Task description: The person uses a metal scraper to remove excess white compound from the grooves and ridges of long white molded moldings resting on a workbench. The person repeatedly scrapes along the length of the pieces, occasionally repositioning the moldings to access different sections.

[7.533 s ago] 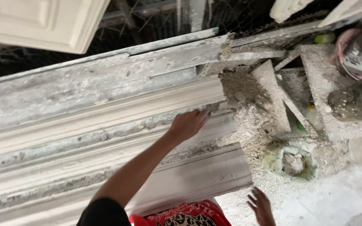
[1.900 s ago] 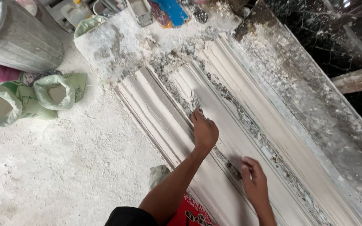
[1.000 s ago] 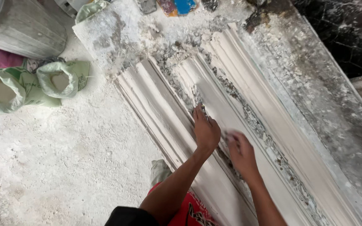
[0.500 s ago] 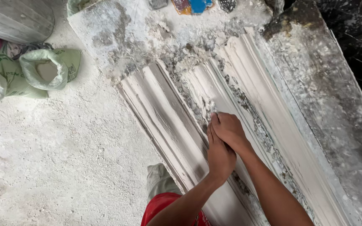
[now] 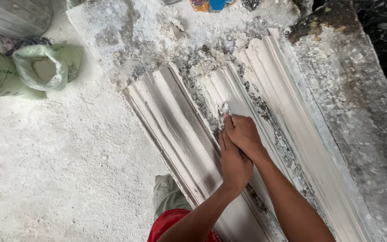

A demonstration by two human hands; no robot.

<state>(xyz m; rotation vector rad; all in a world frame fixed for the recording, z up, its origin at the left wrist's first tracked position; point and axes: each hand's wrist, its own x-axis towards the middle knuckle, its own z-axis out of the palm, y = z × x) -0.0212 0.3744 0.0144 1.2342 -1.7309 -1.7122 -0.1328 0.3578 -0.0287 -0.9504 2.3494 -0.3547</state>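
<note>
Both hands sit right together on the middle plaster cornice moulding (image 5: 211, 96). Its long axis runs diagonally, from upper left, away from the person, down to lower right. The right hand (image 5: 243, 134) is pinched shut on a small whitish tool or plaster lump, can't tell which. The left hand (image 5: 234, 162) lies flat, fingers loosely curled, just below it. I count three mouldings side by side on the desk (image 5: 363, 116), plus two green sacks (image 5: 45, 67) on the floor.

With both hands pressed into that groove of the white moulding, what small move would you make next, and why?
Probably slide both hands a little further up the groove. The right hand pinches a small lump of plaster at the fingertips, the left hand sits just behind it, and rough crumbled plaster lies in the moulding just ahead.
</note>
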